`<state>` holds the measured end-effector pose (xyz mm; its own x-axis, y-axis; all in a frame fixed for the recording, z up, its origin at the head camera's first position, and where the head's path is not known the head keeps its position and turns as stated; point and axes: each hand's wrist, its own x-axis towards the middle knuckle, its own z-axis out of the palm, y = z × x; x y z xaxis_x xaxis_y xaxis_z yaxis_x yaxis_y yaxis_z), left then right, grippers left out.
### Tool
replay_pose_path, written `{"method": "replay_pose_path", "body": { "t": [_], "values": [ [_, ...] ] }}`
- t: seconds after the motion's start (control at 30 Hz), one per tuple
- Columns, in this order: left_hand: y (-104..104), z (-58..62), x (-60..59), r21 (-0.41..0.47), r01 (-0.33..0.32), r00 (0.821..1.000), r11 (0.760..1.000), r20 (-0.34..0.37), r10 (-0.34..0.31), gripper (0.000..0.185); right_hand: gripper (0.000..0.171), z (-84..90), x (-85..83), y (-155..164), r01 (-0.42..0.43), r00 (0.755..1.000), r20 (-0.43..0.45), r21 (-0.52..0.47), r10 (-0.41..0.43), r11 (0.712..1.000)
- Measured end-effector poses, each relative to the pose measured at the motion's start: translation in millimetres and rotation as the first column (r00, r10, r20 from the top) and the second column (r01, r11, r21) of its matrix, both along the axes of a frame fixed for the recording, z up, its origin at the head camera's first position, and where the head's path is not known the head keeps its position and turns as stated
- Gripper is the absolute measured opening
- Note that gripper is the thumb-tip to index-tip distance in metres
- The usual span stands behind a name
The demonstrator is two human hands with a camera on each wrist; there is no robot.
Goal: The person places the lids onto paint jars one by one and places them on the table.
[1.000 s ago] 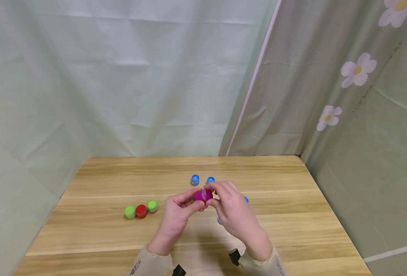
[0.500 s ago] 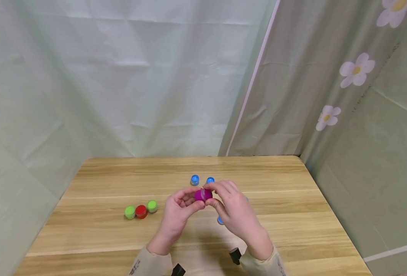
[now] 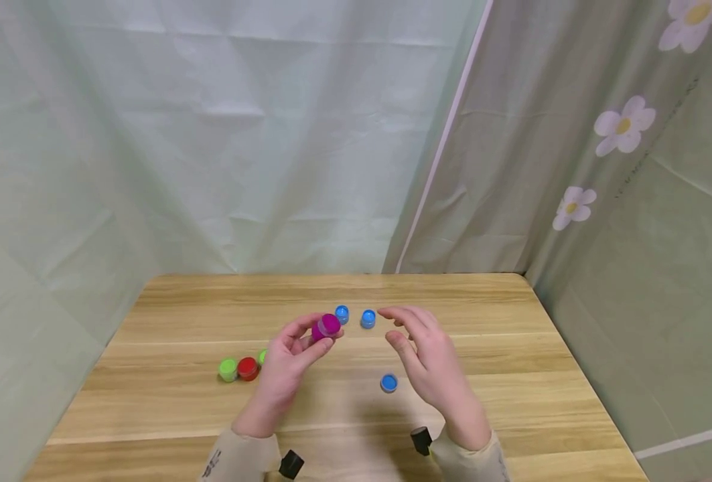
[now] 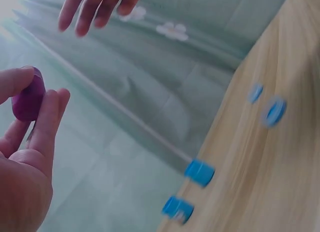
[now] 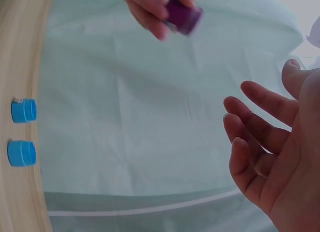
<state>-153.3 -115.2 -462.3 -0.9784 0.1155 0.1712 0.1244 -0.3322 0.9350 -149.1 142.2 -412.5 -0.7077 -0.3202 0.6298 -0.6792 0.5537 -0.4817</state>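
My left hand (image 3: 286,361) pinches a small purple jar (image 3: 327,326) between thumb and fingers, above the table; its purple top faces up and toward me. Apart from it, to the right, my right hand (image 3: 437,361) is raised with loosely bent fingers and nothing in them. Two small blue jars (image 3: 341,314) (image 3: 368,318) stand beyond the hands, looking uncovered. A blue lid (image 3: 388,383) lies on the table left of the right wrist. The left wrist view shows a second blue lid (image 4: 255,93), which the right hand hides from the head view.
On the left of the wooden table (image 3: 151,415) a green-topped jar (image 3: 228,370) and a red-topped jar (image 3: 248,369) stand in a row with another green one (image 3: 262,356), partly behind the left hand. Pale curtains (image 3: 271,167) enclose the back and sides.
Both hands were on the purple jar; the right hand has let go and moved right. The left hand has carried the jar left and tilted its top upward.
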Motion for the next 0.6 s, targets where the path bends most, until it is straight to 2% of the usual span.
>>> {"method": "replay_pose_path", "body": {
  "t": [0.13, 0.23, 0.3, 0.4, 0.5, 0.6],
  "values": [
    [-19, -1.5, -5.1, -0.07, -0.026, 0.999, 0.997, -0.024, 0.024, 0.044, 0.029, 0.9, 0.7, 6, 0.008, 1.0, 0.016, 0.004, -0.008, 1.0],
    [-34, -2.2, -10.1, -0.199, -0.065, 0.997, 0.978, -0.045, 0.057, 0.048, 0.029, 0.6, 1.1, 10, 0.009, 1.0, 0.029, 0.014, -0.009, 1.0],
    [-44, -3.2, -13.3, -0.305, -0.097, 0.995, 0.947, -0.057, 0.083, 0.049, 0.03, 0.1, 0.9, 12, 0.01, 0.999, 0.035, 0.024, -0.011, 1.0],
    [-56, -4.8, -16.8, -0.448, -0.145, 0.989, 0.882, -0.076, 0.124, 0.047, 0.029, -0.9, 0.2, 17, 0.015, 0.999, 0.042, 0.042, -0.017, 0.999],
    [-64, -8.2, -19.7, -0.54, -0.168, 0.986, 0.825, -0.085, 0.146, 0.042, 0.029, -2.4, -0.5, 22, 0.024, 0.998, 0.051, 0.061, -0.027, 0.998],
    [-71, -12.2, -22.2, -0.596, -0.166, 0.986, 0.785, -0.087, 0.143, 0.039, 0.03, -4.0, -1.2, 29, 0.027, 0.997, 0.065, 0.077, -0.032, 0.997]
  ]
}}
